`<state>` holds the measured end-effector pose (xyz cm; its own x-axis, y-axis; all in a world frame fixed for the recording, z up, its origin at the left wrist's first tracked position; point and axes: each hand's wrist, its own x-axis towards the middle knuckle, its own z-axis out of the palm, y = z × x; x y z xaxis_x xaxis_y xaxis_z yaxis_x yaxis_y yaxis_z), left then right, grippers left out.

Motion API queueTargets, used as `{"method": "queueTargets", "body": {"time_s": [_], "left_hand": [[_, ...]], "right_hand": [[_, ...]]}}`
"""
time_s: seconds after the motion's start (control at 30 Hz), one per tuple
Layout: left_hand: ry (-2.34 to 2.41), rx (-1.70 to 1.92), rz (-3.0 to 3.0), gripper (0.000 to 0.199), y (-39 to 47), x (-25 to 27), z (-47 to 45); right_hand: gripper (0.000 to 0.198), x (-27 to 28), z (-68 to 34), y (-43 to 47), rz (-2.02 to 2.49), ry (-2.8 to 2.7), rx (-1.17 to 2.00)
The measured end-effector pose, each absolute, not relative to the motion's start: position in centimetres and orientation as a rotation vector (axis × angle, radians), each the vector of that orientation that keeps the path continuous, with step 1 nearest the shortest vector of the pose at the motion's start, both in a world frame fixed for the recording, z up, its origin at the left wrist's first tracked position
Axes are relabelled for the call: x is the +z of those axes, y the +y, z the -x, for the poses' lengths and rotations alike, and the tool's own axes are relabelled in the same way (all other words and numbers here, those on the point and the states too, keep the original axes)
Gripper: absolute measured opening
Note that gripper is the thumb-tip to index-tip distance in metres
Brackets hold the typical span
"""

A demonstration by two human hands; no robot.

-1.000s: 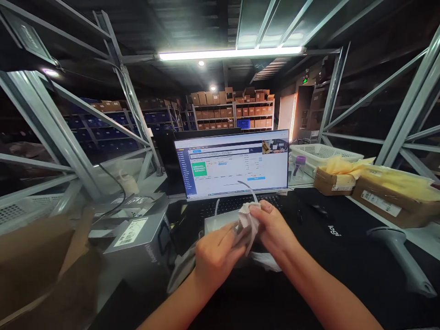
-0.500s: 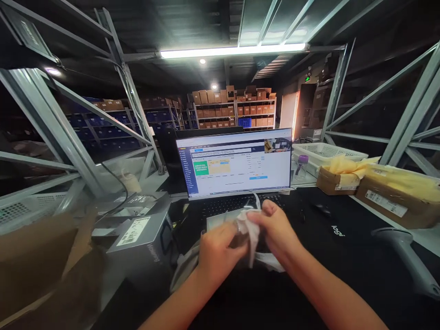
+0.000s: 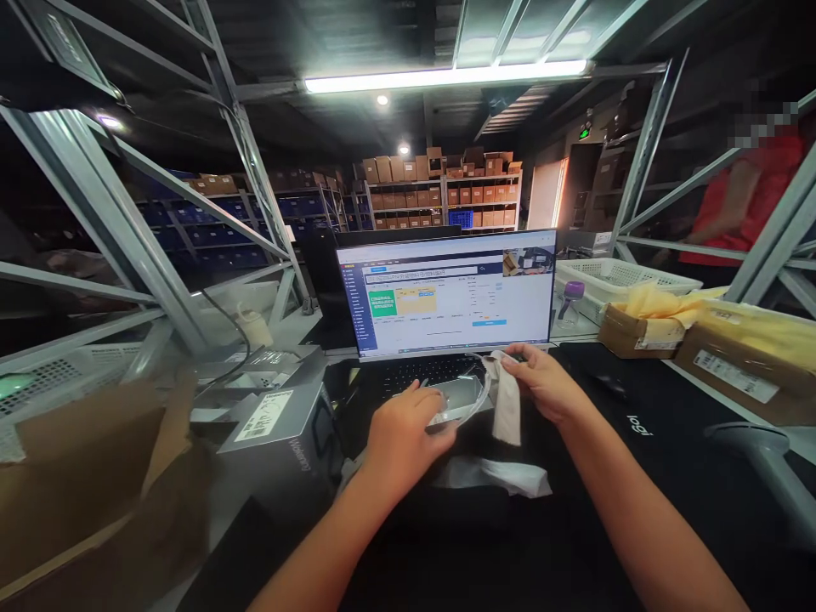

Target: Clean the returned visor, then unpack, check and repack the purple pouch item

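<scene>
My right hand pinches a crumpled white wrapping strip, which hangs down from the fingers. A thin white cable curves between this strip and my left hand. The left fingers are closed around the cable's other end, where a small pale piece shows partly hidden by them. Behind the left hand lies a flat silver-grey item, in front of the keyboard. Below both hands, another white wrapping piece rests on the black mat.
A lit monitor stands ahead. Grey boxes and an open cardboard carton are at left. To the right are a mouse, a barcode scanner and cartons of yellow envelopes. A person in red stands beyond the rack.
My hands have moved apart, the right one up and to the right with the wrapping strip. The cable now shows stretched between them. A person in red has come into view at right.
</scene>
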<state>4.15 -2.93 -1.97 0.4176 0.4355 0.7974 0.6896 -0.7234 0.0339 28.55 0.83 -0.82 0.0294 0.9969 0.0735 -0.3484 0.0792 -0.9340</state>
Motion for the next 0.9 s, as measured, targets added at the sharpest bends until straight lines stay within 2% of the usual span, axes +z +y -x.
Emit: {"method": "queueTargets", "body": {"time_s": [0.13,0.3,0.43,0.53,0.63,0.7,0.77,0.9], "left_hand": [[-1.059,-1.192,2.444,0.014,-2.7,-2.1,-3.8],[-1.042,-1.146,2.480,0.016,-2.8,-1.9,-3.7],[-0.917,-1.035,2.560,0.014,-3.1,-1.8,-4.1],[-0.831,-0.946,2.608,0.012,-3.4,-1.7,-4.2],[-0.771,-0.928,2.587,0.018,-3.7,-1.4,-4.1],[-0.744,-0.913,2.574,0.022,-3.9,-1.1,-4.0],[-0.732,-0.878,2.570,0.021,-4.1,-0.9,-3.9],[-0.674,-0.815,2.523,0.018,-3.9,-1.0,-3.9]], "right_hand": [[0.068,-1.4,-31.2,2.1,0.982,-1.039,0.933],[0.047,-1.1,-31.1,1.6,0.926,-1.049,0.639],[0.023,-0.9,-27.9,-0.8,0.862,-1.041,0.348],[0.009,-0.9,-25.4,-3.4,0.840,-1.342,0.330],[0.020,-0.4,-24.6,-5.5,0.737,-1.876,0.341],[0.017,0.2,-25.1,-6.2,0.716,-2.129,0.383],[0.011,0.8,-25.9,-6.3,0.738,-2.204,0.446],[0.018,1.0,-26.6,-5.4,0.810,-2.174,0.497]]}}
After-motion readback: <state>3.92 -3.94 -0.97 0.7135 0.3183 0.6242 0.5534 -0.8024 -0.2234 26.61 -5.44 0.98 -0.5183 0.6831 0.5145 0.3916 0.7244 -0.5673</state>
